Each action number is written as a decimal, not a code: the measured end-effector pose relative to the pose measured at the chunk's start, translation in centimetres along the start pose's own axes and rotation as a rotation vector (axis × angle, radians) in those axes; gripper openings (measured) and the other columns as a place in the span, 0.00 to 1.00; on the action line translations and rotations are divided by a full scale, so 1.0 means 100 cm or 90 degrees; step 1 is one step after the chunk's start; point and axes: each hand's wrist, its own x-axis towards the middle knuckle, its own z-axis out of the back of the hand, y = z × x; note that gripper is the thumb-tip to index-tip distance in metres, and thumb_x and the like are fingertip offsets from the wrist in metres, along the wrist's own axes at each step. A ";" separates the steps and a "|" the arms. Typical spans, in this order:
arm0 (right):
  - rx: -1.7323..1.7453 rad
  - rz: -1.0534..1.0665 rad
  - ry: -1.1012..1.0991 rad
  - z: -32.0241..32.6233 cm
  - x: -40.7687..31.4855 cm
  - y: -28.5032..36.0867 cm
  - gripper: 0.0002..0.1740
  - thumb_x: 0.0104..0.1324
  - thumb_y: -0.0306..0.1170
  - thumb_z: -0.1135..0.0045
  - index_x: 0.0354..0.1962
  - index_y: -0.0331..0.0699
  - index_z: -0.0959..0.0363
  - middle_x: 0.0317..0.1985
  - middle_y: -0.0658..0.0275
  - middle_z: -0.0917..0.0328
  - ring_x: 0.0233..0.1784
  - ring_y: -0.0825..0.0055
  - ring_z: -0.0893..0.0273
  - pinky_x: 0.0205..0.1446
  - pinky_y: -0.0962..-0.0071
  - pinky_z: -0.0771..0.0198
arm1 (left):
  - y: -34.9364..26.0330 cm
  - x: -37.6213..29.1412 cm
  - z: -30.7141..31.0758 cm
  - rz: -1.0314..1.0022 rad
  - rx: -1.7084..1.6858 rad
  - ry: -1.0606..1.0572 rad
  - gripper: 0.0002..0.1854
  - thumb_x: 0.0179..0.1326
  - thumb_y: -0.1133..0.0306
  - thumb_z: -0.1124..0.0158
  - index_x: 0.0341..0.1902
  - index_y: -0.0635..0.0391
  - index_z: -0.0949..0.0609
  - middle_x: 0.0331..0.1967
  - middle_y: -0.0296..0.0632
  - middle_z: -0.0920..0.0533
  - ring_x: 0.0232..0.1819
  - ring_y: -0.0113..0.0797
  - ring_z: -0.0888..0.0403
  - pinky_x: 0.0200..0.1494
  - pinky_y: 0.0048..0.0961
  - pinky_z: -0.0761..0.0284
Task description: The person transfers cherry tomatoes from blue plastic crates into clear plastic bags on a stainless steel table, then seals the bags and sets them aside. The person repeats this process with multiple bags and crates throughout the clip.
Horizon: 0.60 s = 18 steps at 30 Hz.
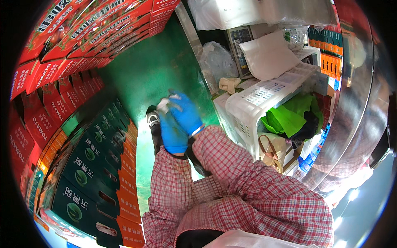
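Both my hands wear blue gloves and meet in front of me, above the green floor [155, 65]. My left hand [172, 130] has its fingers up against my right hand [185, 111]. A small whitish thing [163, 105], blurred, shows at the fingertips; whether it is part of the gloves or something held cannot be told. The fingers overlap and are smeared by motion. Red checked sleeves reach down to both wrists. Beneath the hands a black and white shoe [153, 119] shows on the floor.
Red printed tomato cartons [62, 68] are stacked at the left, above dark green and orange cartons [90, 152]. At the right lies a white plastic basket [248, 124] on its side, holding green cloth [288, 116] and a beige bag [273, 148]. A steel surface [350, 124] stands beyond.
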 end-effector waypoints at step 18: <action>-0.625 -0.360 0.009 0.131 0.144 -0.195 0.23 0.61 0.47 0.55 0.47 0.42 0.29 0.48 0.54 0.27 0.52 0.59 0.30 0.54 0.58 0.36 | 0.025 -0.104 0.146 0.121 0.424 -0.156 0.22 0.62 0.66 0.51 0.60 0.59 0.33 0.57 0.43 0.30 0.58 0.36 0.33 0.61 0.32 0.39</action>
